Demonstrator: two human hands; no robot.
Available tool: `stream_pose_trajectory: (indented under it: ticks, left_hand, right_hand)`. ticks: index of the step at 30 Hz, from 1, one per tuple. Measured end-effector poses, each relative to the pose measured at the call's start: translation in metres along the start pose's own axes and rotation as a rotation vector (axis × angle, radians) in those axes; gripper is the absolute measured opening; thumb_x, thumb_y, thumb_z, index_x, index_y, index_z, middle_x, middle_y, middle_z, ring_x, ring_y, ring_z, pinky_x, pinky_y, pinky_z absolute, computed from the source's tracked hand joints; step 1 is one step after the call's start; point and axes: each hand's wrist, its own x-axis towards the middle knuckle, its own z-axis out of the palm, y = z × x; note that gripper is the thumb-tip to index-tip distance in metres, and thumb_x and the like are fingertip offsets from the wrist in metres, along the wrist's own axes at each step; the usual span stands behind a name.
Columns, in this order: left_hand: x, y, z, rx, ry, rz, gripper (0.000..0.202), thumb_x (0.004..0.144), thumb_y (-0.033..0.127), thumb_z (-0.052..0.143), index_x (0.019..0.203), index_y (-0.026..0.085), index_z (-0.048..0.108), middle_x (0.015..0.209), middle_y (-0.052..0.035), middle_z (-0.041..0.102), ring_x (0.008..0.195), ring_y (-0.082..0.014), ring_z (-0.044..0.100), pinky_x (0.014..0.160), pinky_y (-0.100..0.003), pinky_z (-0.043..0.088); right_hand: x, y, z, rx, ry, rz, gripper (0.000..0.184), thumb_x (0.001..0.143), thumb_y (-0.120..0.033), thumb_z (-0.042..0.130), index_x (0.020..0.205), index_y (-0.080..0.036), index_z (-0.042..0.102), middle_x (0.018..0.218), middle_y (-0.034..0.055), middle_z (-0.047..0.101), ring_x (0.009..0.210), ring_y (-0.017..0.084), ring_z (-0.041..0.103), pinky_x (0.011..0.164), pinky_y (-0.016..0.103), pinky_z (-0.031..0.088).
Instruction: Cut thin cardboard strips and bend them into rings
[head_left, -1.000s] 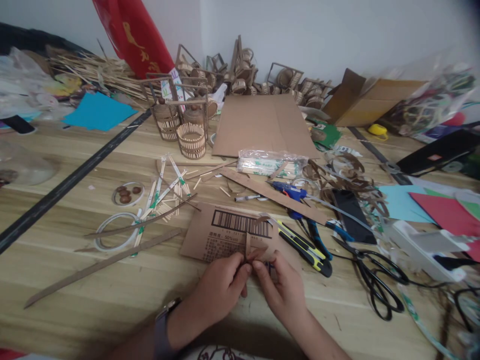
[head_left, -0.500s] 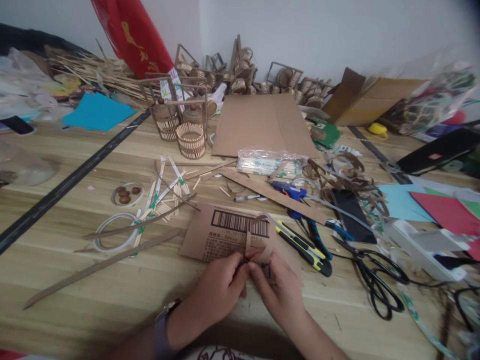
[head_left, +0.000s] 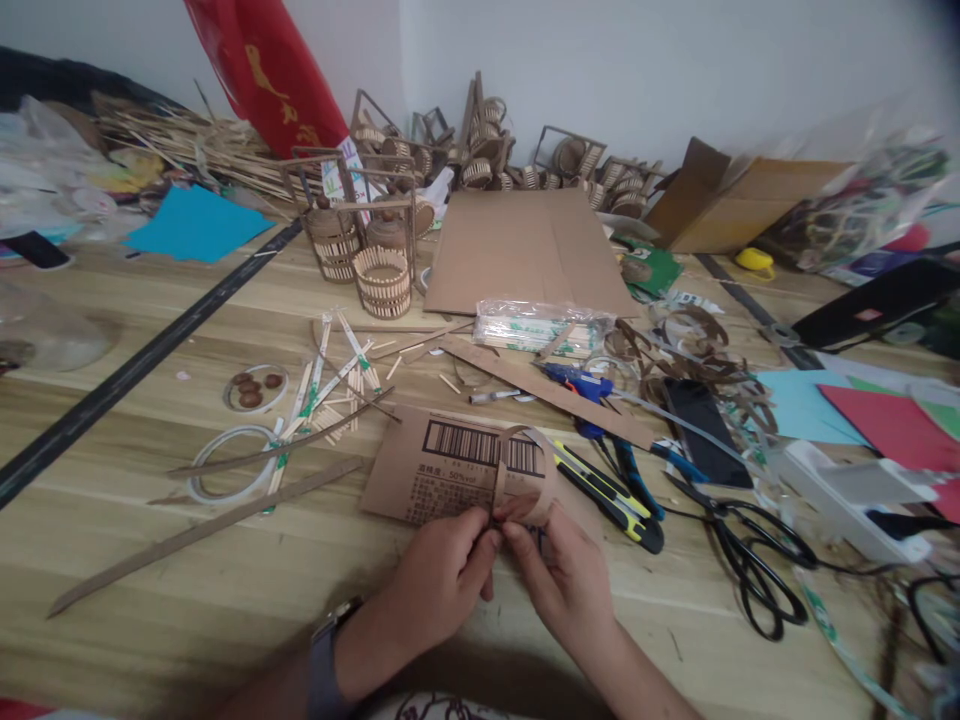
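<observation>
Since 1 second ago the loop of brown card has swelled: it lay low and folded over the knuckles then, and it now arches up rounder and taller above them, while both hands sit at almost the same spot on the table's near edge.

Fingertips (head_left: 486, 541) of the left hand (head_left: 442, 580) are closed on the near end of the cardboard strip (head_left: 551, 478), thumb against forefinger. Those of the right hand (head_left: 564, 585) pinch it just beside them, so the 2 grips almost touch. From that pinch the strip rises, curls away from the person and comes back down to the right fingers as 1 open ring. The ring stands over the near edge of a flat barcode-printed cardboard piece (head_left: 431, 480). Whether the strip's 2 ends overlap inside the pinch cannot be told. A watch (head_left: 330, 640) sits on the left wrist.

Just right of the ring lies a yellow-and-black utility knife (head_left: 609, 497), with blue-handled pliers (head_left: 637, 480) beside it. Farther right are black scissors (head_left: 750, 565) and a dark phone (head_left: 701, 415). To the left, a long cardboard strip offcut (head_left: 202, 530) lies slanted on the wooden table (head_left: 187, 620), near a tape ring (head_left: 225, 462) and a small lid of brown beads (head_left: 255, 388).

Beyond the barcode piece are a blue glue gun (head_left: 577, 380), a plastic pack of sticks (head_left: 540, 325), a small stick basket (head_left: 382, 282) and a large cardboard sheet (head_left: 525, 250).
</observation>
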Motion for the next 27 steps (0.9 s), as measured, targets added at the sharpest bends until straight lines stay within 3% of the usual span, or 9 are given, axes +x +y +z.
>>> stream_pose_trajectory:
  ticks: [15,27]
  left_hand:
    - [-0.0017,-0.0004,0.0004,-0.021,0.014,0.033,0.028,0.1,0.031,0.038,0.075,0.022,0.048,0.06,-0.0003,0.065,0.058,-0.0149,0.063,0.059,-0.022,0.041]
    - [-0.0014,-0.0006,0.001,-0.061,0.003,0.044,0.03,0.099,0.033,0.039,0.072,0.022,0.047,0.059,0.0002,0.064,0.055,-0.0137,0.06,0.057,-0.021,0.039]
  right_hand:
    - [-0.0006,0.001,-0.0028,0.059,0.003,0.084,0.017,0.097,-0.031,0.055,0.089,-0.023,0.068,0.08,0.0043,0.075,0.071,0.019,0.072,0.063,0.026,0.056]
    - [0.0021,-0.0019,-0.0029,0.089,0.029,0.1,0.017,0.098,-0.031,0.054,0.087,-0.024,0.066,0.075,-0.0007,0.074,0.065,0.014,0.072,0.058,0.019,0.054]
